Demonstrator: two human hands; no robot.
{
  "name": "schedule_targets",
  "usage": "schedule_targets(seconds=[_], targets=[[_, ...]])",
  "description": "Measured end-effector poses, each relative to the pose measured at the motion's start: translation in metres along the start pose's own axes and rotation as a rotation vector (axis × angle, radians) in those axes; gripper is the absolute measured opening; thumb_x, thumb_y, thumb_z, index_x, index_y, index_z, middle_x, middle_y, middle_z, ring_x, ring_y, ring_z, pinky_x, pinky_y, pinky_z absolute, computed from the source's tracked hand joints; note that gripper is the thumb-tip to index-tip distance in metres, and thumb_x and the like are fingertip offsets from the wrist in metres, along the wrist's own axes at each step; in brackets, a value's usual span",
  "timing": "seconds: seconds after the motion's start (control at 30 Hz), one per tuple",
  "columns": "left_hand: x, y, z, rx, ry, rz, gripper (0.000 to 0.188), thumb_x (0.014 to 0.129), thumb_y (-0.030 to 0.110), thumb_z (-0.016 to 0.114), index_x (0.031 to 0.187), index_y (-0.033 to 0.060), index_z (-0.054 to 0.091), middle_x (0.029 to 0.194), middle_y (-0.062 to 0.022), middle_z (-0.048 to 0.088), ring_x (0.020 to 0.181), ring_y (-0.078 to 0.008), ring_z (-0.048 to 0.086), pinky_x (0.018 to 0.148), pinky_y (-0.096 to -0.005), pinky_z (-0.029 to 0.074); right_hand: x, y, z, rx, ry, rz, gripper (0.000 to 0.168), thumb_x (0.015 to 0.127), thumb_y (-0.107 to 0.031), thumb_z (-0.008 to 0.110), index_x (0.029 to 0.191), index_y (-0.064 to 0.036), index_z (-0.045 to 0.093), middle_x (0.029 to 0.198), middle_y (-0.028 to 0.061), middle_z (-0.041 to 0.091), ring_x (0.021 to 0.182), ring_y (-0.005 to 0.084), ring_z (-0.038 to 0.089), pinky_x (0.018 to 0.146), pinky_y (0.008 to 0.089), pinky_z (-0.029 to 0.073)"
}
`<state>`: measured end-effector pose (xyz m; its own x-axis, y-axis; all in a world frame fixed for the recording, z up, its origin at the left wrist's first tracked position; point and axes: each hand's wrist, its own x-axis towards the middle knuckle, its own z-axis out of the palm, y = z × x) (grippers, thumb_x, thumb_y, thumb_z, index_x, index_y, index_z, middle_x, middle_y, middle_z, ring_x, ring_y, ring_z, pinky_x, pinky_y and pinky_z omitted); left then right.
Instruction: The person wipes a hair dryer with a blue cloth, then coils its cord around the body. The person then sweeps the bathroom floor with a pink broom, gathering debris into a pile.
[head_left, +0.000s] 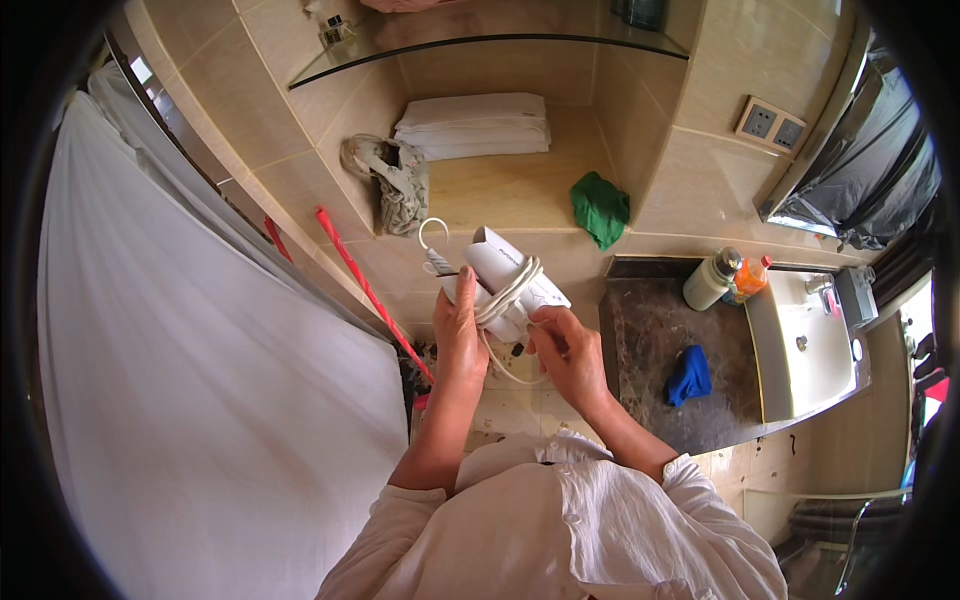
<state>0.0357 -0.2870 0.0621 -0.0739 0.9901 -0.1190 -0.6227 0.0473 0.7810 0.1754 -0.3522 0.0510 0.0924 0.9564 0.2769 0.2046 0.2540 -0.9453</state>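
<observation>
A white hair dryer (496, 256) is in front of my body, its pale power cord (510, 291) wound in several turns around it. My left hand (459, 330) grips its handle side, thumb up along the white casing. The plug end (438, 262) and a small cord loop stick out above that thumb. My right hand (568, 352) is at the dryer's lower right end, its bent fingers pinching the cord. A slack length of cord hangs between the two hands. The right fingertips are partly hidden.
Ahead, a wall niche (495, 195) holds folded white towels (472, 126), a patterned cloth (401, 184) and a green cloth (600, 208) under a glass shelf (487, 39). A dark counter (645, 330) with bottle, blue cloth (688, 376) and sink (810, 352) stands right. Left are a red pole (367, 285) and white curtain (210, 375).
</observation>
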Motion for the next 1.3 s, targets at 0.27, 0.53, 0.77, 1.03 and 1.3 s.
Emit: schedule_targets(seconds=[0.27, 0.53, 0.77, 1.03, 1.3], targets=[[-0.002, -0.003, -0.001, -0.003, -0.001, -0.010, 0.030, 0.094, 0.026, 0.067, 0.115, 0.0072, 0.056, 0.097, -0.0006, 0.062, 0.085, -0.0091, 0.061, 0.069, -0.0277, 0.049, 0.005, 0.004, -0.007, 0.192, -0.030, 0.084, 0.014, 0.094, -0.002, 0.059, 0.107, 0.002, 0.062, 0.071, 0.0057, 0.067, 0.054, 0.0057, 0.054, 0.049, 0.0228, 0.043], [-0.002, -0.009, -0.019, -0.005, -0.282, 0.031, 0.050, 0.072, -0.002, 0.062, 0.119, 0.0058, 0.048, 0.107, -0.0057, 0.058, 0.096, -0.0181, 0.062, 0.083, -0.0330, 0.053, 0.002, 0.006, -0.002, 0.281, 0.068, 0.064, 0.014, 0.095, -0.001, 0.058, 0.108, 0.002, 0.063, 0.076, 0.0046, 0.068, 0.055, 0.0043, 0.052, 0.049, 0.0211, 0.042], [-0.009, -0.013, -0.010, 0.073, -0.266, 0.088, 0.055, 0.071, -0.010, 0.063, 0.121, 0.0060, 0.046, 0.112, -0.0048, 0.056, 0.102, -0.0158, 0.059, 0.089, -0.0312, 0.051, -0.002, -0.001, -0.006, 0.271, 0.085, 0.064, 0.013, 0.094, -0.001, 0.060, 0.107, 0.001, 0.063, 0.075, 0.0040, 0.068, 0.056, 0.0040, 0.053, 0.050, 0.0205, 0.043], [-0.016, -0.014, -0.005, 0.030, -0.300, 0.098, 0.052, 0.078, -0.008, 0.066, 0.125, 0.0052, 0.046, 0.114, -0.0037, 0.055, 0.105, -0.0131, 0.056, 0.090, -0.0284, 0.049, -0.002, -0.014, -0.015, -0.033, 0.099, -0.063, 0.014, 0.092, -0.002, 0.064, 0.106, -0.001, 0.063, 0.066, 0.0072, 0.065, 0.056, 0.0091, 0.061, 0.053, 0.0253, 0.047], [-0.019, -0.015, -0.003, 0.042, -0.363, 0.090, 0.048, 0.089, -0.001, 0.069, 0.129, 0.0056, 0.044, 0.121, -0.0041, 0.054, 0.109, -0.0135, 0.055, 0.095, -0.0290, 0.047, -0.004, -0.015, -0.022, -0.192, 0.126, -0.182, 0.014, 0.089, -0.002, 0.066, 0.103, -0.002, 0.064, 0.063, 0.0099, 0.062, 0.053, 0.0160, 0.062, 0.052, 0.0284, 0.047]])
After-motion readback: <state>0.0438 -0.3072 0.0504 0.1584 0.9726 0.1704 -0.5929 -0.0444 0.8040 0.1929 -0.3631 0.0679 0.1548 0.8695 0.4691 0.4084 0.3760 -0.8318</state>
